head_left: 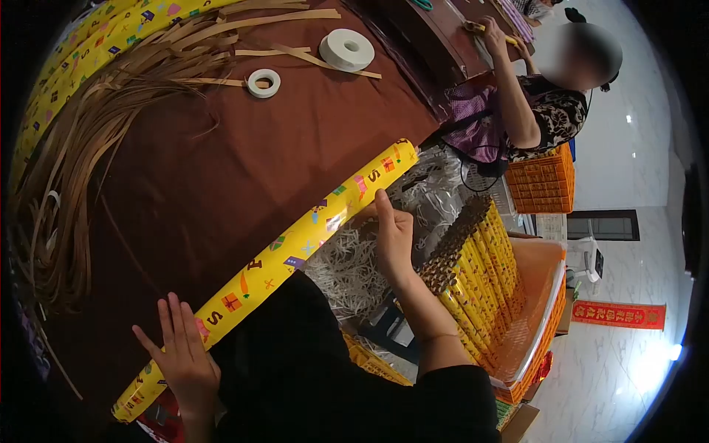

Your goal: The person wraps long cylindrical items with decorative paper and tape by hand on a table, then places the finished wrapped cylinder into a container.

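A long roll of shiny yellow wrapping paper, printed with colourful gifts, carrots and letters, lies diagonally along the near edge of the brown-covered table. My left hand rests over its lower left part, fingers straight and spread. Near the upper right end, my right hand grips the roll, thumb up against its side and the other fingers curled, partly hidden beneath it. White shredded strips and clear plastic lie below the roll by my right hand.
Brown strips lie bundled across the table beside a large white tape roll and a smaller one. More patterned yellow paper lies beyond. An orange crate holds several yellow rolls. A co-worker works at another table.
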Demonstrator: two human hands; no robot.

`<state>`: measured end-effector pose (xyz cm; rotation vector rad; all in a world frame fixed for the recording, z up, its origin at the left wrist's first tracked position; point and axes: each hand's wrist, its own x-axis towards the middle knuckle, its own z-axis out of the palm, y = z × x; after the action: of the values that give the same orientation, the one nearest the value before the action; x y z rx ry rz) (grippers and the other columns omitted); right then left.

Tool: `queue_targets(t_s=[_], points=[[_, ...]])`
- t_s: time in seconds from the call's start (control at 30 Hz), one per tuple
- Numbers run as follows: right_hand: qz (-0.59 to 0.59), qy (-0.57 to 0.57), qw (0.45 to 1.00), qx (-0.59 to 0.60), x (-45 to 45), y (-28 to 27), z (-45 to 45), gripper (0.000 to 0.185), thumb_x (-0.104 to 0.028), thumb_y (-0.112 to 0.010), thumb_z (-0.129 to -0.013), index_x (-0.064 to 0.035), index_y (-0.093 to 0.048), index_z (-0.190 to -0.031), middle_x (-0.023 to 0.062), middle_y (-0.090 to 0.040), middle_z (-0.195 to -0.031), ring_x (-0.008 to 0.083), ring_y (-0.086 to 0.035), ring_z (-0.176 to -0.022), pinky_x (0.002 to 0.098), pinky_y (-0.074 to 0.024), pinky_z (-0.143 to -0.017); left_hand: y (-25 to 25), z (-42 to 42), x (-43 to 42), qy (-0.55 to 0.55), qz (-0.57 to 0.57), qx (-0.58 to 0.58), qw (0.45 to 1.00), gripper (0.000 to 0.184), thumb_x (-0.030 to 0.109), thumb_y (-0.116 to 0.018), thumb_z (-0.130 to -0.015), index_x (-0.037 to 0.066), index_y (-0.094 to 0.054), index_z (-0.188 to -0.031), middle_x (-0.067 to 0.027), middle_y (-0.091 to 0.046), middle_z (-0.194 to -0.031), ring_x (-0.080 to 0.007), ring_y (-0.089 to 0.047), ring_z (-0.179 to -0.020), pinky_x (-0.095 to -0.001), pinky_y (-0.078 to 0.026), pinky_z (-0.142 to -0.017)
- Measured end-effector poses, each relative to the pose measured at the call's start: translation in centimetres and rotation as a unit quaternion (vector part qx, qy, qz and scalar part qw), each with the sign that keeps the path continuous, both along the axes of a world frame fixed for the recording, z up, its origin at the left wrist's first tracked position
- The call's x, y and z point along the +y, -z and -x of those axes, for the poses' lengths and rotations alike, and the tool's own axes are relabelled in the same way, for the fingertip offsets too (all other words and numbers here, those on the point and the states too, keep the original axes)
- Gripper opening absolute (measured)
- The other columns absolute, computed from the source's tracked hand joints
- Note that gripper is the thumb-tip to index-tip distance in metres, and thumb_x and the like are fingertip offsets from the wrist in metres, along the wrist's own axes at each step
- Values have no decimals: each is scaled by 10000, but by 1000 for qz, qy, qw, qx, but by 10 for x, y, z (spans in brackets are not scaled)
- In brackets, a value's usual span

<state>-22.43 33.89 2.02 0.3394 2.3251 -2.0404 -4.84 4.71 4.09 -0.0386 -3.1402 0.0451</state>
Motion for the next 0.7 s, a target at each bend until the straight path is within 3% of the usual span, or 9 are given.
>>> queue_targets(t_s=[0.2, 0.3, 0.4, 0.7], points=[[28, 41, 998, -28, -6, -1, 0, 518, -389, -534, -1001, 38, -706, -764, 61, -631, -653, 70, -511, -541, 209, -375, -500, -1, 1, -1, 3, -9, 6, 1000, 442, -28, -379, -915, -96, -460, -1344, -223, -458, -1434, -339, -394, -1381, -701, -169, -1111], [-14, 14, 997, 80, -2, 4, 4, 513, -388, -527, -1003, 36, -695, -767, 61, -625, -632, 80, -517, -517, 215, -377, -487, 0, 0, -1, 3, -10, 4, 1000, 460, -40, -381, -897, -97, -457, -1347, -222, -454, -1438, -340, -390, -1383, -703, -168, -1110], [133, 54, 988, -51, 4, -3, 12, 444, -361, -565, -989, 13, -655, -768, 51, -601, -600, 86, -495, -464, 223, -340, -438, -4, 2, 0, 0, -12, -5, 1000, 456, -39, -382, -901, -98, -458, -1346, -221, -456, -1436, -338, -390, -1383, -704, -168, -1109], [105, -15, 987, -124, -4, -16, 15, 203, -198, -734, -874, -4, -694, -829, -27, -568, -616, 24, -398, -478, 195, -294, -461, 2, -1, -1, -6, 17, -18, 1000, 431, -31, -387, -920, -88, -462, -1340, -215, -452, -1441, -327, -395, -1381, -700, -174, -1112]])
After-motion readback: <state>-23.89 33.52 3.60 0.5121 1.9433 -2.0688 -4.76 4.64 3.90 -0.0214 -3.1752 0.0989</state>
